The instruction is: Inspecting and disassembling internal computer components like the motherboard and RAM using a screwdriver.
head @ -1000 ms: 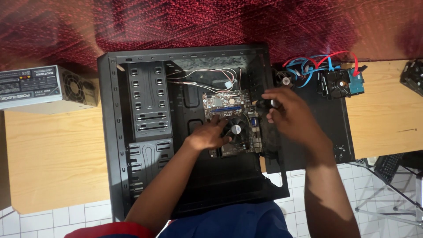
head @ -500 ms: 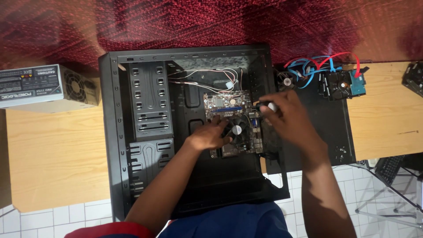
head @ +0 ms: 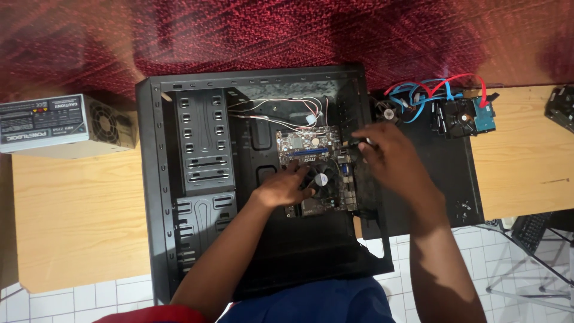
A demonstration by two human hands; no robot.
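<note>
Two hands work inside the open black computer case (head: 179,179). The left hand (head: 286,186) lies flat, fingers spread, on the motherboard (head: 311,149), just beside its round cooler fan (head: 321,178). The right hand (head: 391,161) is closed round a thin dark tool (head: 354,143), probably a screwdriver, its tip at the board's right edge. Keep the flat hand pressing so the board cannot shift; hold the tool upright. Since the earlier frame the right hand has shifted slightly; the left is unchanged.

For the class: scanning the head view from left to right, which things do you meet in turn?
Grey power supply box → black computer case → left hand → motherboard → right hand → red and blue cables → hard drive.
</note>
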